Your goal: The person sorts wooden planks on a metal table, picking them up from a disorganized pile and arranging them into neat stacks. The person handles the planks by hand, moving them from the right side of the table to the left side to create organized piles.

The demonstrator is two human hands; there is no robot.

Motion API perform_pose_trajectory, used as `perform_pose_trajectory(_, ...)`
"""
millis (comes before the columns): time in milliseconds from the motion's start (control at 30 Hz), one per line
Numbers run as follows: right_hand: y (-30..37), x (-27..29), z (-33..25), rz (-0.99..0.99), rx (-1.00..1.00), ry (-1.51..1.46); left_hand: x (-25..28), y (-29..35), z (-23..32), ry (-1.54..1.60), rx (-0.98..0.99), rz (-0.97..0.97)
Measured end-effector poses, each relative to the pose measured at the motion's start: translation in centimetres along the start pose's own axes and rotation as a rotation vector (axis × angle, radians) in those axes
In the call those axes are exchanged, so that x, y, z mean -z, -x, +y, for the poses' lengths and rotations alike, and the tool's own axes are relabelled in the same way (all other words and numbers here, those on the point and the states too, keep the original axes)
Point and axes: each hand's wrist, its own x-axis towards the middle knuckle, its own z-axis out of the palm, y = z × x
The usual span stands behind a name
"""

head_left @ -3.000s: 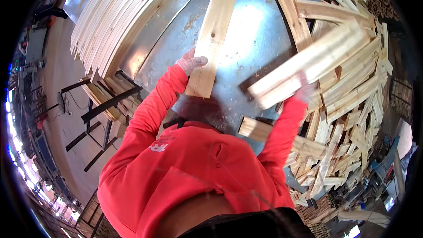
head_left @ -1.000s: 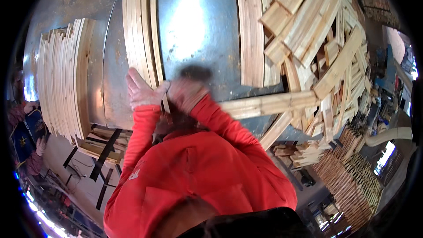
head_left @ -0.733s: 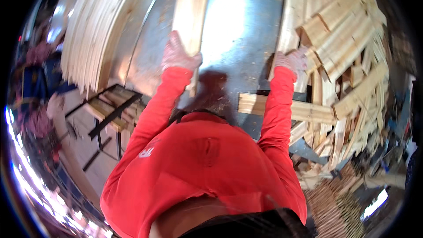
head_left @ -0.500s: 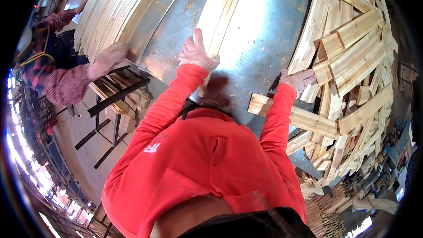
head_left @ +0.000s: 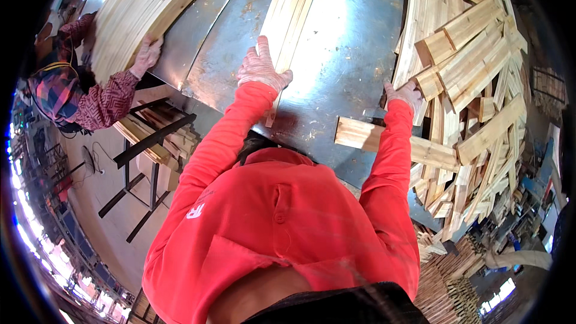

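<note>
My left hand (head_left: pixel 262 71), in a pale glove, lies over the near part of some long light wooden strips (head_left: pixel 292 6) set side by side on the metal table. Its fingers are stretched out and the thumb rests at the strips' right edge. At the left edge of a heap of boards is my right hand (head_left: pixel 405 95), also gloved. Its thumb is at the left side of a long wooden board (head_left: pixel 417 39), and its fingers curl at the board's near end, partly hidden by another board end (head_left: pixel 428 82).
The dark metal table (head_left: pixel 354 54) carries the heap of boards (head_left: pixel 474 84) at right. One board (head_left: pixel 357 134) juts toward me from it. At left, a co-worker's hand (head_left: pixel 147 54) touches a large stack of strips (head_left: pixel 150 9). A black metal stand (head_left: pixel 153 141) holds wood pieces below.
My right hand has slid slightly toward the heap's left edge, its fingers now curled in. My left hand stays on the strips. The co-worker's hand has moved onto the stack's near end.
</note>
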Motion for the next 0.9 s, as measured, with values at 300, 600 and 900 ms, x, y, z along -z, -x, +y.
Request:
perform_pose_trajectory(300,0.5,-2.5,-1.0,-0.257,0.501,-1.313,-0.9,0.2,-0.4,0.012,-0.025,0.009)
perform_pose_trajectory(600,18.4,-6.0,-10.2,-0.553,1.065,-0.45,-1.0,1.6,0.2,-0.138,-0.01,0.022)
perform_pose_trajectory(900,17.7,-7.1,-11.5,-1.209,0.394,-1.788,-1.9,-4.8,-8.1,1.644,-0.283,-0.442)
